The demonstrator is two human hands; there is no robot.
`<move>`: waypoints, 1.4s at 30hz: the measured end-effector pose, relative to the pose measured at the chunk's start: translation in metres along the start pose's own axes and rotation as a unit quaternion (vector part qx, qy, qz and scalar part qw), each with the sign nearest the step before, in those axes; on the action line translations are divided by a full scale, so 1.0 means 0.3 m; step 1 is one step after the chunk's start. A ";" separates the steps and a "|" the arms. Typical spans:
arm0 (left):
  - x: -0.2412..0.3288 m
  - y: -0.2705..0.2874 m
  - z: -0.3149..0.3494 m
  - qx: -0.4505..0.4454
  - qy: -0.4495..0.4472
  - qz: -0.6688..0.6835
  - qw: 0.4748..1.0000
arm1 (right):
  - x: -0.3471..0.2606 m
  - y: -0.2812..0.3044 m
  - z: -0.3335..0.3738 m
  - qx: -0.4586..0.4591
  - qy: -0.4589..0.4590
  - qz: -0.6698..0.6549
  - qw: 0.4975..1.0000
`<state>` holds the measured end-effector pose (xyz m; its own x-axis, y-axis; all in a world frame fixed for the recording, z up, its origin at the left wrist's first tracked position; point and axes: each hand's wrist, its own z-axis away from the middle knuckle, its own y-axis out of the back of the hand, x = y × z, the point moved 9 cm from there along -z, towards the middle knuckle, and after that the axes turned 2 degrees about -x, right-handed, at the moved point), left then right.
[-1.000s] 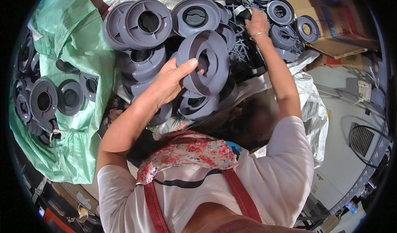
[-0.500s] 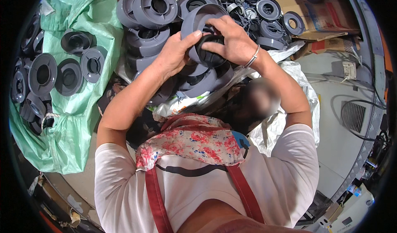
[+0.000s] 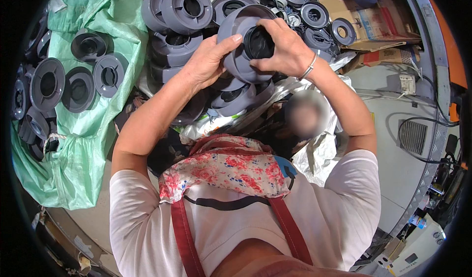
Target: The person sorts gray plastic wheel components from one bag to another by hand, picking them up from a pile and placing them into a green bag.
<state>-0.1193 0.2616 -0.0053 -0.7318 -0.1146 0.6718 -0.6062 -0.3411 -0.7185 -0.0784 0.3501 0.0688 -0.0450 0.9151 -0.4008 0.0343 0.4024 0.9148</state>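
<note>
Above the pile I hold a round grey plastic flanged part [image 3: 236, 24], tilted with its hollow side showing. My left hand [image 3: 207, 59] is closed on its left rim, thumb on the inside. My right hand [image 3: 290, 51] grips a round black plastic cap [image 3: 259, 43] at the grey part's centre, fingers at its upper edge and thumb at its lower edge. Whether the cap is seated in the grey part or only against it, I cannot tell. More grey flanged parts [image 3: 187, 7] with dark centres are stacked just behind and below my hands.
On the left a green woven sack [image 3: 81, 174] holds several similar grey parts [image 3: 47, 83]. Smaller grey rings [image 3: 314, 14] and thin cords lie at the back right beside a cardboard box [image 3: 383, 24]. White plastic sheeting [image 3: 314, 161] hangs right of my lap, near a vented panel [image 3: 413, 137].
My right hand has shifted slightly right, and its thumb has moved from across the black cap to its lower edge. More of the cap's face now shows. My left hand keeps its hold.
</note>
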 end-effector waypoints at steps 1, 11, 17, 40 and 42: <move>-0.004 0.000 -0.002 -0.008 0.007 0.001 1.000 | -0.022 0.008 0.001 0.001 0.046 -0.011 0.999; -0.052 0.014 -0.023 -0.049 0.086 0.008 0.995 | -0.098 -0.069 0.058 -0.056 0.255 0.163 0.951; -0.020 -0.005 -0.018 0.033 -0.016 -0.042 0.998 | 0.046 -0.041 0.034 0.002 -0.071 -0.002 0.997; -0.201 0.096 -0.142 0.087 0.114 0.063 0.988 | 0.451 -0.089 0.229 0.130 0.121 -0.025 0.984; -0.203 0.105 -0.186 0.104 0.088 0.155 0.978 | 0.297 -0.069 0.171 0.098 0.086 -0.203 0.970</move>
<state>-0.1111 0.3099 -0.0788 -0.9241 -0.0870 0.3720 -0.2824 -0.5004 -0.8184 -0.0319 0.4248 0.0115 -0.2607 0.6681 -0.6970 0.1662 0.7422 0.6492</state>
